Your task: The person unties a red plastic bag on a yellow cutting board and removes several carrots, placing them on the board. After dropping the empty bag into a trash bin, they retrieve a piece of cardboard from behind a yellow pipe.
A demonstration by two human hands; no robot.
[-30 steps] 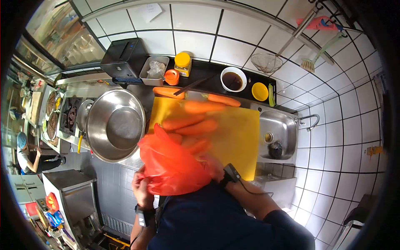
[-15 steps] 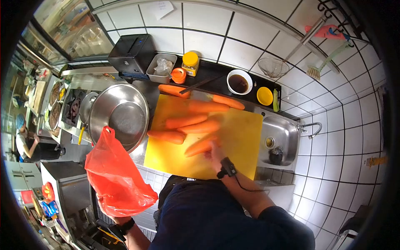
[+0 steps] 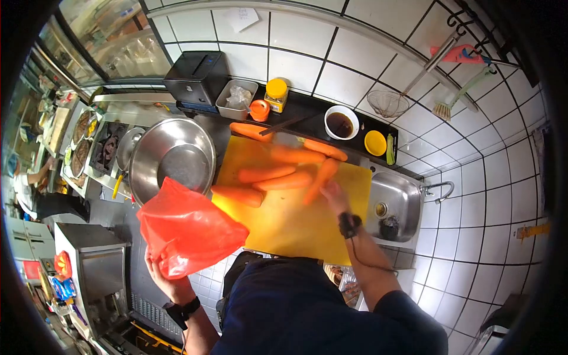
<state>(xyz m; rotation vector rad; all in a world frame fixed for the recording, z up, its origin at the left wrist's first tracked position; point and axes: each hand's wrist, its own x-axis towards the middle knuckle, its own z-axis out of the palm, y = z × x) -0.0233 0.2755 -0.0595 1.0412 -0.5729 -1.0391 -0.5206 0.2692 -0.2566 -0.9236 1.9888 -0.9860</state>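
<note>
My right hand (image 3: 336, 199), somewhat blurred, is closed on the lower part of a carrot (image 3: 322, 180) at the right side of the carrot pile. Several other large carrots (image 3: 284, 180) lie on the yellow cutting board (image 3: 296, 228). My left hand (image 3: 165, 277) grips a red plastic bag (image 3: 186, 228) from below, with its fingers partly behind the plastic. The bag hangs over the board's left edge and overlaps the rim of a big steel basin (image 3: 139, 160). Whatever the bag contains cannot be made out.
A sink (image 3: 402, 189) with a tap (image 3: 441, 190) adjoins the board on the right. Along the back ledge stand a white bowl of dark liquid (image 3: 341, 123), a yellow dish (image 3: 375, 142), a yellow-lidded jar (image 3: 276, 94) and a grey container (image 3: 235, 97). Another person (image 3: 47, 192) stands far left.
My right hand has moved up and right with the carrot, which now points more upright. My left hand has raised the red bag and shifted it right.
</note>
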